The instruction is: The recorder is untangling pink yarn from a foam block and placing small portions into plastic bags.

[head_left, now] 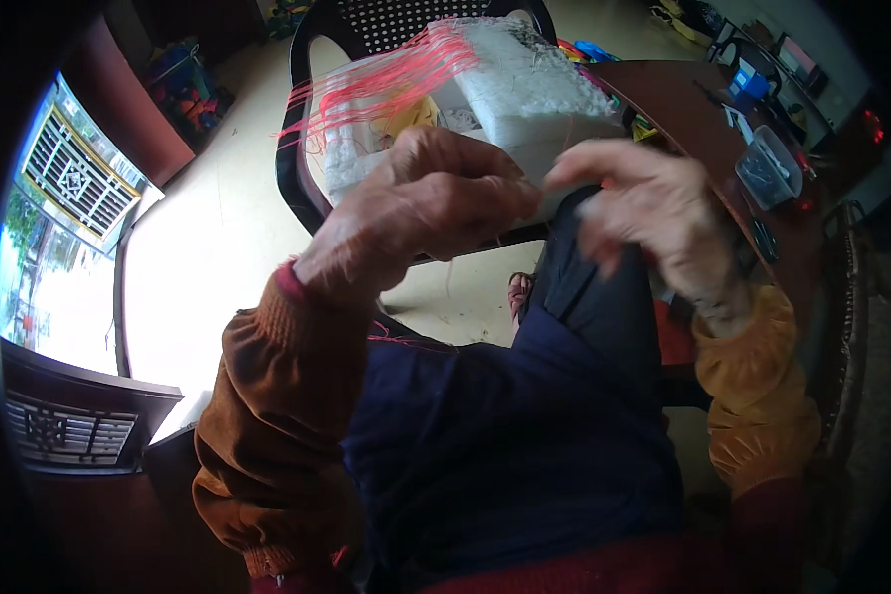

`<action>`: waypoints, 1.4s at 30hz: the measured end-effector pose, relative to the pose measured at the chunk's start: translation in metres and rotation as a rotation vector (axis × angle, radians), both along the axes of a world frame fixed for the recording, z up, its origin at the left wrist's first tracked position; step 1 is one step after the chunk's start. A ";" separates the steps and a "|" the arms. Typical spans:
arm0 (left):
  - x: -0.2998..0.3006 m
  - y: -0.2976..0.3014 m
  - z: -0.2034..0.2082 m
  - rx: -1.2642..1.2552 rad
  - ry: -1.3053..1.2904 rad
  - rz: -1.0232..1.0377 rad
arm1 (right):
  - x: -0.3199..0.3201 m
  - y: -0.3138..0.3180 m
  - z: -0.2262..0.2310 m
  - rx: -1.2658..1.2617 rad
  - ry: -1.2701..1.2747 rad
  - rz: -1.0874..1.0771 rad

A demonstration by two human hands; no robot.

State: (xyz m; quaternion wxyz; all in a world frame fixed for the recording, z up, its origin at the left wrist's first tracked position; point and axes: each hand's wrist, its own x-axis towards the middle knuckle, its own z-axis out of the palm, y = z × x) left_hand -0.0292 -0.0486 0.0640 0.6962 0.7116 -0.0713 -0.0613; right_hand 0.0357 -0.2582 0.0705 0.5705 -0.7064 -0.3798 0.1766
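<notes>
A: Hands? Left hand [436,203] and right hand [648,203] raised over the lap, fingertips pinched together, probably on a thread too fine to see.

B: Thread source?

A: Pink threads [386,84] fan off the white foam block [525,84] on the black chair [302,148], long axis running left-down toward the floor, likely kept within reach.

Pink-red threads [386,84], white foam block [530,84]

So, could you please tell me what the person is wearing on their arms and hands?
Both hands, left and right, are bare, with no gloves. Each arm has a loose brown-orange sleeve gathered at the cuff, and a thin red band shows at the left wrist.
</notes>
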 end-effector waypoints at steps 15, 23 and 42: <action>-0.008 0.000 -0.009 0.024 0.060 -0.071 | 0.006 0.000 -0.011 -0.017 0.140 0.030; -0.016 0.021 -0.021 -0.023 0.132 -0.006 | 0.015 -0.004 -0.005 -0.026 -0.062 -0.036; -0.019 -0.017 -0.008 0.161 -0.127 -0.035 | -0.014 0.006 -0.010 -0.027 0.254 0.121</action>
